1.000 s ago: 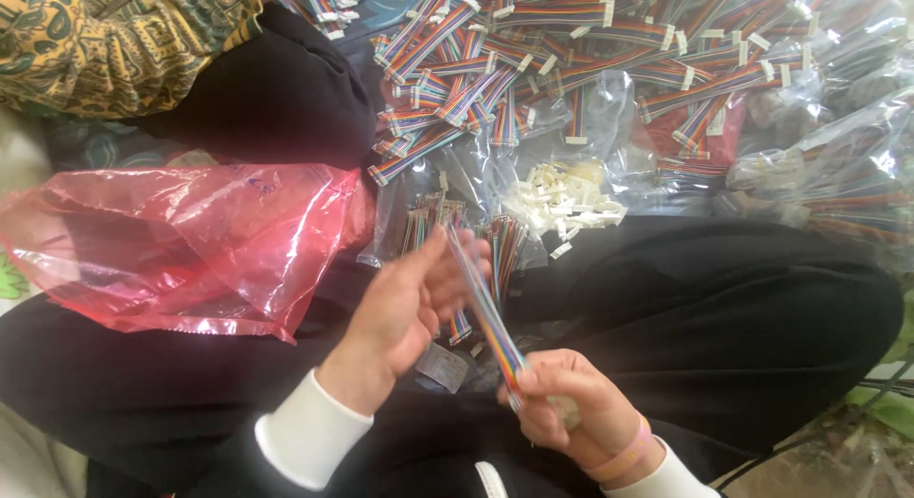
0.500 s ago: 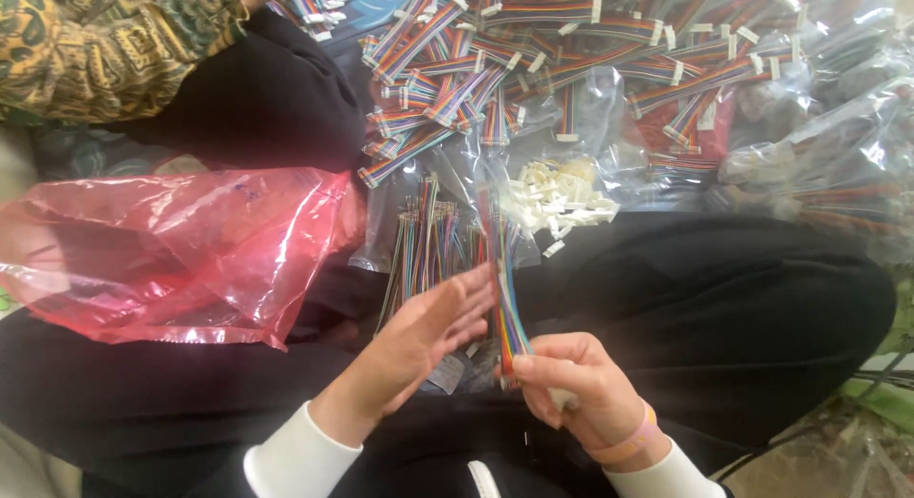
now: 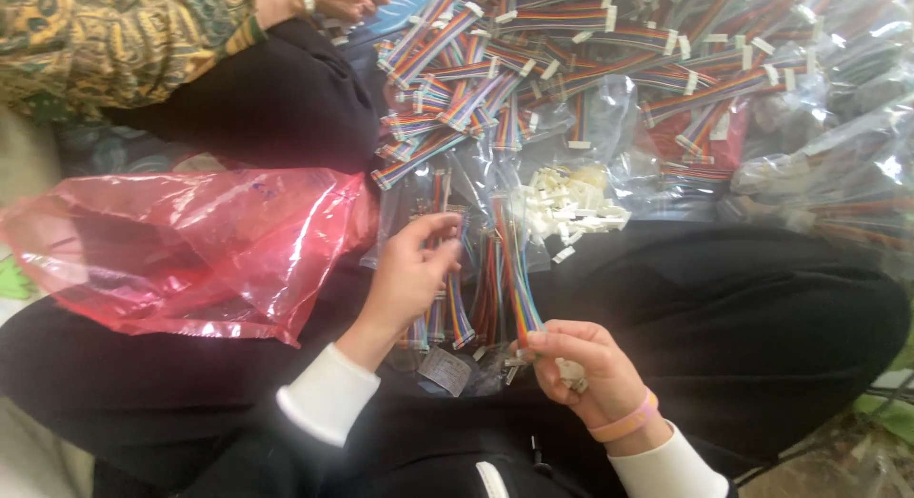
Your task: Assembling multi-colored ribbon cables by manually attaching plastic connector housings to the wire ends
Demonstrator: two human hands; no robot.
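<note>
Heaped across the background is a pile of rainbow-coloured flat ribbon cables with white plastic end plugs, many of them inside clear plastic bags; closer in, a small mound of loose white plastic connector housings is seen on a clear bag. Since a second ago the left hand has been lifted off the rainbow-coloured ribbon cable strip and moved away to the left; its fingers are now loosely open and nothing is grasped, though short cable pieces lie just beneath it. The strip itself has been swung from a slant to nearly upright, and it is pinched at its lower end by the right hand, clenched around it, with a small white piece at the fingertips; the work is judged to have been passed to the right hand alone. A crumpled translucent red plastic bag is spread over the left knee, close to the left hand; another person's patterned sleeve is seen at the upper left, well apart.
</note>
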